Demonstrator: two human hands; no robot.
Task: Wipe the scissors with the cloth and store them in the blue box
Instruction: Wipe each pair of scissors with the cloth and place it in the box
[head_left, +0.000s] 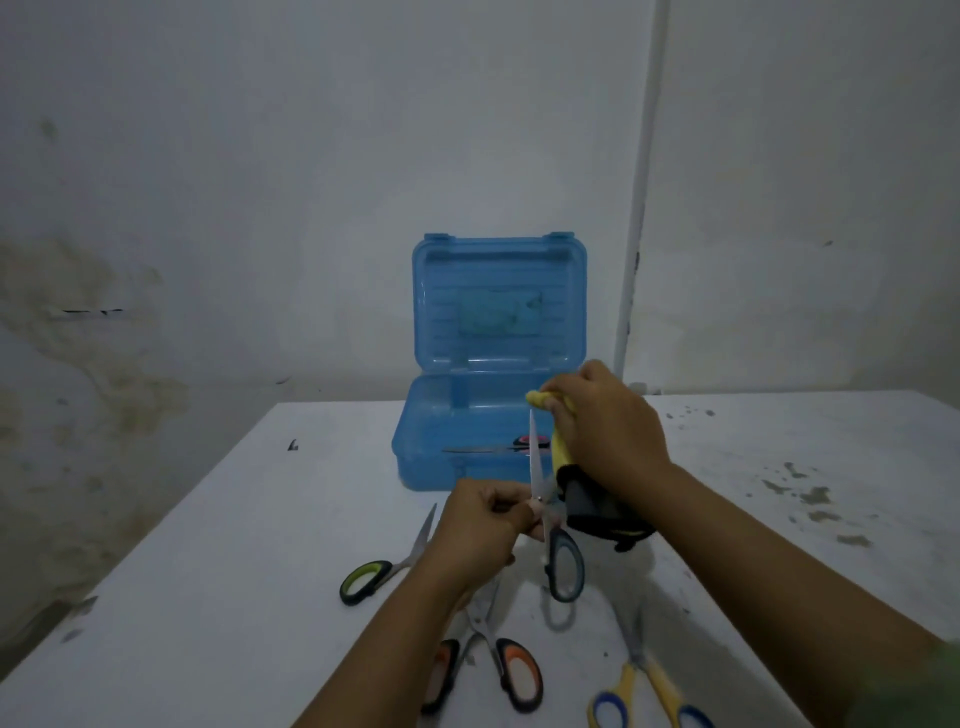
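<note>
While a pair of grey-and-black-handled steel scissors (550, 535) is held upright above the white table (208, 571), its pivot is pinched by the curled fingers of the left hand (480, 530), with the blades pointing up and away and the handle loop hanging toward the near side. A yellow-and-black cloth (582, 488) is gripped by the curled fingers of the right hand (605, 423), just right of the blade tip. Whether cloth and blade are touching cannot be told. At the far side of the table stands the translucent blue plastic box (452, 431), lid raised, with 1 pair of pink-handled scissors (498, 446) lying inside. On the near tabletop, 3 further pairs are laid: green-handled scissors (384, 566) at the left, orange-handled scissors (488, 660) in the middle, and yellow-and-blue-handled scissors (644, 686) at the right.
</note>
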